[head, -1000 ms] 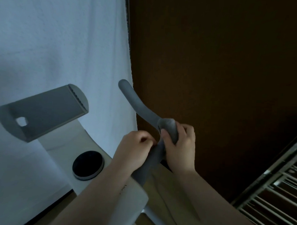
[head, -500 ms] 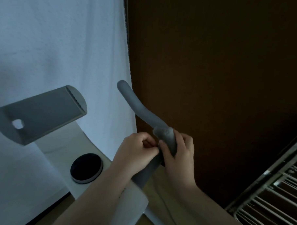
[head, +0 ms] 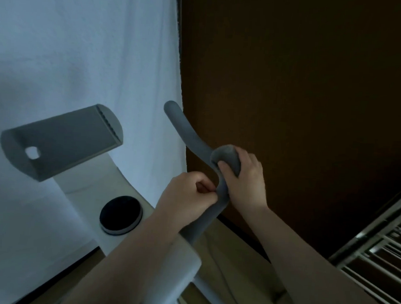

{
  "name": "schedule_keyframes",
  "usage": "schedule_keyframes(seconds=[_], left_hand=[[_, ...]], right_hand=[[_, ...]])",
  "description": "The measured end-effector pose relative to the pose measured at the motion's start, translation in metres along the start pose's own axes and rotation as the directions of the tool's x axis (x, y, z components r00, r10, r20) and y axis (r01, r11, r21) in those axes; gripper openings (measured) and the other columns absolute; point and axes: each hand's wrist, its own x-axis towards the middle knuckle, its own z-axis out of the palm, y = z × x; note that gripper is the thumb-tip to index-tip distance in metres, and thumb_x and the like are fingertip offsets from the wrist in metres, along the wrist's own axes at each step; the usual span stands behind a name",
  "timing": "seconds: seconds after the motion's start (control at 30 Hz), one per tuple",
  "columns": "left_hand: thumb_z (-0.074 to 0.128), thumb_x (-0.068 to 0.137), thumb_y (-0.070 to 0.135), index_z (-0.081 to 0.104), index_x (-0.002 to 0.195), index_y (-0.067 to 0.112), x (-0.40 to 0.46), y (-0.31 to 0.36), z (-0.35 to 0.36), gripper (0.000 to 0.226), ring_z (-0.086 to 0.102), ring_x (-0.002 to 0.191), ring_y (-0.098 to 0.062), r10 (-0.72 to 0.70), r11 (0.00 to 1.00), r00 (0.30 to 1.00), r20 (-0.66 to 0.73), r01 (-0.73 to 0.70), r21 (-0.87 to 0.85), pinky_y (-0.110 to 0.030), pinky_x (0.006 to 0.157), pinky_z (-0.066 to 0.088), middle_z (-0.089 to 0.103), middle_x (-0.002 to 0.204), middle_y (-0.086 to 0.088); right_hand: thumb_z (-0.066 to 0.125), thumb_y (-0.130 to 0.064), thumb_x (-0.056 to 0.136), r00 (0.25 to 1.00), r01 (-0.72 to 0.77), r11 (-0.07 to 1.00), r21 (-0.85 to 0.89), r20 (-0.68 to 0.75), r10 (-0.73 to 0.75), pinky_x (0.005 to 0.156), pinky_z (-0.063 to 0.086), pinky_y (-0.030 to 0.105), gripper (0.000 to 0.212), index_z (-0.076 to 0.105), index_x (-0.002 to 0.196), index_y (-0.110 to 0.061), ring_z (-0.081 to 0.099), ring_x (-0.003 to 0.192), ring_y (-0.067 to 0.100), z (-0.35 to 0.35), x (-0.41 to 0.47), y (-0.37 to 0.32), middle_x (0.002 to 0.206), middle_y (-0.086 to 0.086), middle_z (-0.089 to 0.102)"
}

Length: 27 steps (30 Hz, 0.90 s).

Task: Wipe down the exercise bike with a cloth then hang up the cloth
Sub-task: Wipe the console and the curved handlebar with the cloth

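The likeliest slip is the grey cloth [head: 226, 158] sliding round the handlebar [head: 188, 137] without really rubbing it: cloth and bar are nearly the same grey, and in this dim light a missed patch would be hard to notice. Because the bar curves up and away from the hands towards its rounded tip, a loosened wrap could also bunch at the bend or drop off beneath the hands to the floor. A hard tug by both hands at once could rock the exercise bike [head: 115, 189].

The right hand [head: 244, 176] sits on the far side of the bar with fingers curled over the cloth, which is wrapped about the bar at the bend, thumb pressing it from the near side. The left hand [head: 188, 195], just beside it and slightly nearer the person, is closed into a loose fist against the bar; it seems to pinch a tail of the cloth, though the blur makes that uncertain. Both forearms reach up from below, wrists nearly level.

To the left of the hands lie a round black knob [head: 121, 215] and a grey holder [head: 62, 141].
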Motion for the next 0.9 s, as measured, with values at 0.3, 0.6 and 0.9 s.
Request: schedule_keyframes(seconds=[0.3,0.6,0.9], left_hand=[[0.066,0.083,0.032,0.066,0.089,0.026,0.004,0.002,0.004,0.009,0.062,0.075,-0.003,-0.014,0.999,0.999,-0.034,0.015,0.044,-0.022,0.074,0.053,0.068,0.082,0.01],[0.063,0.081,0.027,0.066,0.086,0.027,0.0,0.006,0.004,0.005,0.061,0.075,-0.004,-0.031,0.999,0.998,-0.048,0.031,0.008,-0.025,0.073,0.053,0.068,0.079,0.008],[0.063,0.08,0.029,0.065,0.083,0.028,0.002,0.005,0.005,0.004,0.062,0.072,-0.003,-0.023,0.999,0.998,-0.052,0.025,0.021,-0.03,0.073,0.056,0.066,0.074,0.01]], right_hand=[[0.055,-0.034,0.096,0.922,-0.017,0.99,0.137,0.385,-0.037,0.078,0.04,0.017,0.041,0.045,0.135,-0.026,0.051,0.102,0.008,0.017,0.069,-0.021,0.114,-0.008,0.054],[0.052,-0.035,0.098,0.949,-0.185,0.9,0.395,0.31,0.059,0.084,0.047,0.027,0.042,0.047,0.135,-0.017,0.057,0.106,0.017,0.064,0.122,-0.063,0.116,0.002,0.059],[0.051,-0.032,0.099,0.884,0.053,0.993,0.11,0.457,-0.097,0.077,0.042,0.022,0.041,0.039,0.137,-0.024,0.055,0.105,0.013,0.037,0.107,-0.028,0.117,-0.004,0.056]])
